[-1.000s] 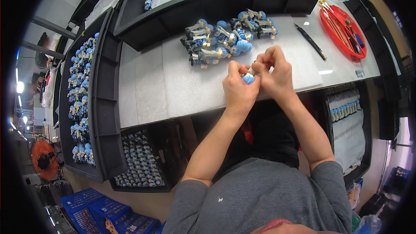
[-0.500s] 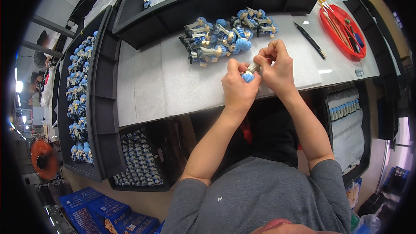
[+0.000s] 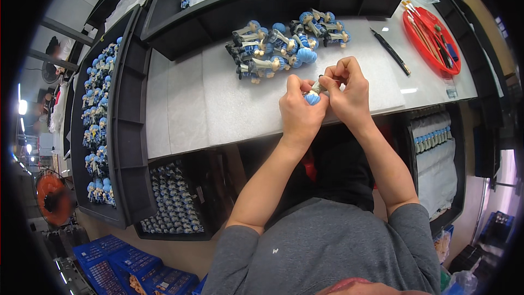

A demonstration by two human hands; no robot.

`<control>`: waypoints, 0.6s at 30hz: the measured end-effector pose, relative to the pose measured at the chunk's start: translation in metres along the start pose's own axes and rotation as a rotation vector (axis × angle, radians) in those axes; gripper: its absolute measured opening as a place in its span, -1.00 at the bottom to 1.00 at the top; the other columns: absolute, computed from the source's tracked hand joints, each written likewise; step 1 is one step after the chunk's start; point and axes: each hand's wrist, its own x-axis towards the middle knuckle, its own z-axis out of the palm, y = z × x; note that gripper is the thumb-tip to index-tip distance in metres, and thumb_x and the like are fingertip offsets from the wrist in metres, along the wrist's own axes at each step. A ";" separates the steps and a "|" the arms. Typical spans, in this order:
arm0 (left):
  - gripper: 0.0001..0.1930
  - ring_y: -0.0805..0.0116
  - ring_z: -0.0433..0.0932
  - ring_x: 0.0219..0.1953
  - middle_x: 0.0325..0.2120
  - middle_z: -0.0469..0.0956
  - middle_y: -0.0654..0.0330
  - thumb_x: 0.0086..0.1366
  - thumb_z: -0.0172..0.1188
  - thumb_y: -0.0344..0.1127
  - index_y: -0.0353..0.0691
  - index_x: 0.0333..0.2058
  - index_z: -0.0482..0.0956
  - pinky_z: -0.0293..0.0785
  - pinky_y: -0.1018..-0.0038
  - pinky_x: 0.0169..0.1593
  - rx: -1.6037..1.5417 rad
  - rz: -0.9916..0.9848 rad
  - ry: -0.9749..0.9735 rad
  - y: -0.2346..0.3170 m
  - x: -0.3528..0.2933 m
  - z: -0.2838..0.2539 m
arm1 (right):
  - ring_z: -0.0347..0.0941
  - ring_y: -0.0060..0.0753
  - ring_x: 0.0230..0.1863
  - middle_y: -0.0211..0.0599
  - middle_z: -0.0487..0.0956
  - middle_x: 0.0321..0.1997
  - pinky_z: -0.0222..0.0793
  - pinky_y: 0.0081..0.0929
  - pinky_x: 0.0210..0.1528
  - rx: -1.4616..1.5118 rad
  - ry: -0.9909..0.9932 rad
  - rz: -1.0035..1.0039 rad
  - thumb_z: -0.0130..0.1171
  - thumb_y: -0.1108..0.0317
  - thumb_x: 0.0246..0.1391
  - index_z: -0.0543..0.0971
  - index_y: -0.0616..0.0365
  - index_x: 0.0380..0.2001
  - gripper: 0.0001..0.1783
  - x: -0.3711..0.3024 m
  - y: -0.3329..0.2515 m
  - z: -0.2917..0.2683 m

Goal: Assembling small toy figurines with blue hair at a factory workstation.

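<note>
Two bare hands are gripping one figure (image 3: 312, 99) above the near edge of one white table (image 3: 234, 125). Just beyond the grip, slightly left, a pile (image 3: 267, 65) of about a dozen blue-haired figures is lying on the table; overlaps are preventing an exact count. Beyond the pile, one black tray (image 3: 273, 12) is holding more figures in a line. Well left of the grip, a second black tray (image 3: 130, 125) is holding many, too crowded to count. Below the table, a third tray (image 3: 174, 236), left of the grip, is holding dense rows; a fourth (image 3: 463, 175), to its right, is showing a row of roughly eight. Right of the grip, one black pen (image 3: 390, 51) is lying at a slant, and farther right one red dish (image 3: 408, 28) is holding several brushes (image 3: 428, 41).

Both forearms are angling inward from grey sleeves, elbows apart, hands nearly touching. The left hand (image 3: 301, 112) is closing its thumb and fingers around the figure's head end, blue hair showing between them. The right hand (image 3: 348, 93) is bending its fingers and pinching the leg end, which is pointing up and away.
</note>
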 end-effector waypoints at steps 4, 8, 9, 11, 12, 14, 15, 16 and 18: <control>-0.69 0.25 0.57 -0.48 -0.47 0.55 -0.03 -0.09 0.29 -0.44 -0.31 -0.49 0.27 0.48 0.41 -0.42 0.010 0.014 0.012 -0.003 0.000 0.001 | 0.44 -0.55 -0.49 -0.28 0.46 -0.58 0.37 -0.61 -0.43 0.013 0.027 0.042 0.12 0.69 -0.14 0.26 0.22 -0.47 -0.75 0.007 0.003 -0.001; -0.69 0.26 0.57 -0.48 -0.48 0.55 -0.03 -0.08 0.28 -0.44 -0.30 -0.49 0.26 0.48 0.42 -0.42 -0.008 0.006 0.006 -0.002 0.001 0.000 | 0.44 -0.56 -0.51 -0.26 0.46 -0.58 0.38 -0.61 -0.43 0.034 0.001 0.013 0.11 0.69 -0.14 0.25 0.22 -0.47 -0.74 0.007 0.003 0.000; -0.69 0.26 0.57 -0.49 -0.48 0.55 -0.03 -0.08 0.28 -0.44 -0.31 -0.48 0.26 0.48 0.42 -0.42 -0.019 0.008 0.008 -0.002 0.000 0.000 | 0.44 -0.58 -0.51 -0.27 0.46 -0.58 0.38 -0.61 -0.43 -0.022 0.048 0.041 0.10 0.70 -0.14 0.25 0.22 -0.47 -0.74 0.014 0.005 -0.005; -0.70 0.25 0.56 -0.49 -0.47 0.56 -0.04 -0.07 0.27 -0.43 -0.31 -0.48 0.26 0.47 0.41 -0.42 -0.049 0.008 0.024 -0.003 -0.003 0.001 | 0.44 -0.59 -0.50 -0.29 0.47 -0.57 0.38 -0.61 -0.43 -0.044 0.111 0.047 0.10 0.70 -0.13 0.24 0.22 -0.44 -0.73 0.017 0.005 -0.015; -0.70 0.25 0.56 -0.49 -0.47 0.56 -0.04 -0.07 0.27 -0.43 -0.31 -0.48 0.26 0.47 0.41 -0.42 -0.049 0.009 0.028 -0.003 -0.002 0.001 | 0.44 -0.59 -0.50 -0.29 0.47 -0.57 0.38 -0.61 -0.43 -0.043 0.108 0.044 0.10 0.70 -0.13 0.24 0.22 -0.44 -0.73 0.016 0.004 -0.015; -0.70 0.25 0.56 -0.48 -0.46 0.55 -0.05 -0.08 0.27 -0.43 -0.31 -0.48 0.26 0.47 0.41 -0.41 -0.031 0.008 0.006 -0.002 0.000 0.000 | 0.44 -0.58 -0.50 -0.31 0.47 -0.56 0.38 -0.60 -0.43 0.026 0.094 -0.043 0.10 0.69 -0.12 0.24 0.21 -0.42 -0.73 0.009 -0.001 -0.009; -0.70 0.25 0.56 -0.48 -0.46 0.55 -0.05 -0.08 0.27 -0.43 -0.31 -0.48 0.26 0.47 0.41 -0.41 -0.032 0.006 0.002 -0.002 0.001 0.000 | 0.44 -0.59 -0.49 -0.30 0.48 -0.56 0.37 -0.61 -0.44 -0.022 0.027 -0.031 0.11 0.67 -0.13 0.24 0.20 -0.43 -0.73 0.002 -0.010 -0.003; -0.69 0.25 0.56 -0.48 -0.46 0.55 -0.04 -0.09 0.28 -0.43 -0.30 -0.48 0.26 0.47 0.41 -0.40 -0.021 0.012 0.012 -0.002 0.001 0.000 | 0.44 -0.59 -0.49 -0.29 0.47 -0.56 0.37 -0.62 -0.43 -0.044 -0.018 -0.024 0.13 0.66 -0.15 0.25 0.20 -0.45 -0.73 0.000 -0.002 0.001; -0.69 0.25 0.56 -0.47 -0.45 0.55 -0.04 -0.09 0.28 -0.43 -0.30 -0.48 0.26 0.47 0.41 -0.39 -0.009 0.019 0.022 -0.001 0.000 0.000 | 0.44 -0.57 -0.51 -0.28 0.47 -0.57 0.37 -0.62 -0.43 -0.016 0.041 0.044 0.13 0.66 -0.16 0.25 0.20 -0.46 -0.73 0.011 0.002 -0.001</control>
